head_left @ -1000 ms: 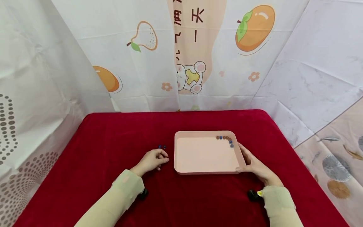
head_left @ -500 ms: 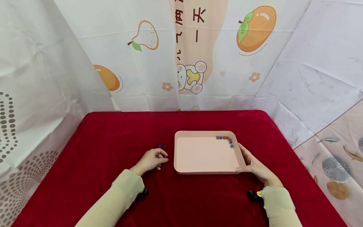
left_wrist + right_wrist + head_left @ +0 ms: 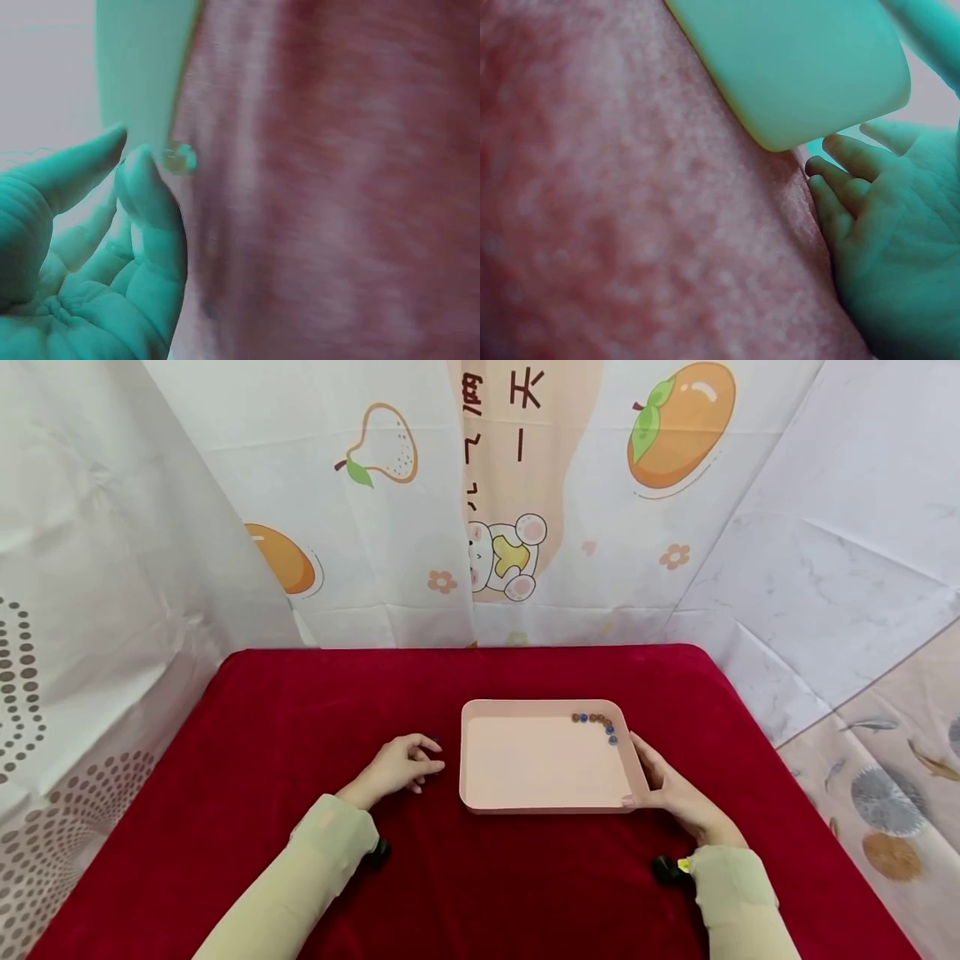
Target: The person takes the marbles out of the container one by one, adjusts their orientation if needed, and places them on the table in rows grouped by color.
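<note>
My left hand [image 3: 402,766] hovers close over the cloth left of the pink tray [image 3: 543,760], thumb and index finger a little apart. A small blue bead [image 3: 436,741] shows at its index fingertip. In the left wrist view, a small shiny bead [image 3: 180,157] lies just past the fingertips. My right hand [image 3: 678,797] holds the tray at its right side, thumb on the near right corner and fingers along the outer wall. Several brown beads [image 3: 596,717] and blue beads [image 3: 611,730] line the tray's far right corner.
A red cloth [image 3: 360,693] covers the table. White printed curtains [image 3: 330,552] stand behind it and at both sides. A dark device [image 3: 667,869] is at the right wrist, and another dark device [image 3: 378,852] at the left.
My left hand has moved slightly away from me, over the blue beads, which it now mostly hides. The right hand keeps its hold on the tray. The head view has tilted a little.
</note>
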Demonstrator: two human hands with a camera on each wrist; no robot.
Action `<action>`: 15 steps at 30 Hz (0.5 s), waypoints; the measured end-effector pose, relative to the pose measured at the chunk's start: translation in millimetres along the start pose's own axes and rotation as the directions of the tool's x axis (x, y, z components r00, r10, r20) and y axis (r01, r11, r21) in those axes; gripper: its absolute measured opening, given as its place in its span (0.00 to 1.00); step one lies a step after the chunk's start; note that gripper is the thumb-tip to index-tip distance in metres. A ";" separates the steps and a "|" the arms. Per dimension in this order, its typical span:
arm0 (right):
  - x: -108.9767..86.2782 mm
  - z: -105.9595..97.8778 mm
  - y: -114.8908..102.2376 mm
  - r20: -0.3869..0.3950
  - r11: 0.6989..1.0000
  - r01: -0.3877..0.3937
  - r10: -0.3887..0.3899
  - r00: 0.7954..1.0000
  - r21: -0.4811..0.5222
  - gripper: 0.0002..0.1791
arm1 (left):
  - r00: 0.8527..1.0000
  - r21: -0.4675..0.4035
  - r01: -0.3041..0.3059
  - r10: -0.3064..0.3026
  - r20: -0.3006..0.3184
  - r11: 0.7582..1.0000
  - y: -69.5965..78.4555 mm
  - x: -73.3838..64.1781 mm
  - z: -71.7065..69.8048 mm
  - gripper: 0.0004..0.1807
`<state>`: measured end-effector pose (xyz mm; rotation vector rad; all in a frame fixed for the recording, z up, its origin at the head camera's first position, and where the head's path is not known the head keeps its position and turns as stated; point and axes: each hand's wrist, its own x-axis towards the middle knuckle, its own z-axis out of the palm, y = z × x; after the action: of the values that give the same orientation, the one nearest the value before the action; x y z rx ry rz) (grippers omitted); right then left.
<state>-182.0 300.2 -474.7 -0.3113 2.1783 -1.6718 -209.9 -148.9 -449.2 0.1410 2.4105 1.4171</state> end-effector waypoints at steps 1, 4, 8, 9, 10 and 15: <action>0.1 0.0 -0.3 0.001 1.000 0.003 -0.003 1.000 0.001 0.60 | 1.000 -0.007 -0.003 0.003 -0.014 1.000 3.2 0.5 -0.5 0.16; 0.0 -0.1 -1.0 0.001 1.000 0.013 -0.013 1.000 0.006 0.59 | 0.999 -0.030 -0.015 0.014 -0.051 0.999 14.8 3.4 -1.9 0.14; -0.5 -0.3 -1.4 0.001 1.000 0.018 -0.018 1.000 0.012 0.59 | 0.997 -0.061 -0.034 0.030 -0.072 0.998 34.1 9.5 -1.6 0.12; -0.6 -0.3 -1.4 0.003 1.000 0.016 -0.016 1.000 0.014 0.59 | 0.997 -0.069 -0.040 0.036 -0.069 0.997 38.7 11.6 -1.1 0.13; -0.5 -0.3 -1.5 0.004 1.000 0.014 -0.014 1.000 0.018 0.59 | 0.997 -0.073 -0.048 0.043 -0.064 0.996 43.5 13.8 -0.4 0.14; 0.9 -0.3 -0.9 0.006 1.000 0.006 -0.006 1.000 0.030 0.58 | 0.998 -0.119 -0.056 0.053 -0.029 0.991 63.6 26.3 5.1 0.17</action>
<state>-182.9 299.9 -473.9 -0.3147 2.1476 -1.7024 -238.3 -106.4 -402.8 0.1612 2.3505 1.5932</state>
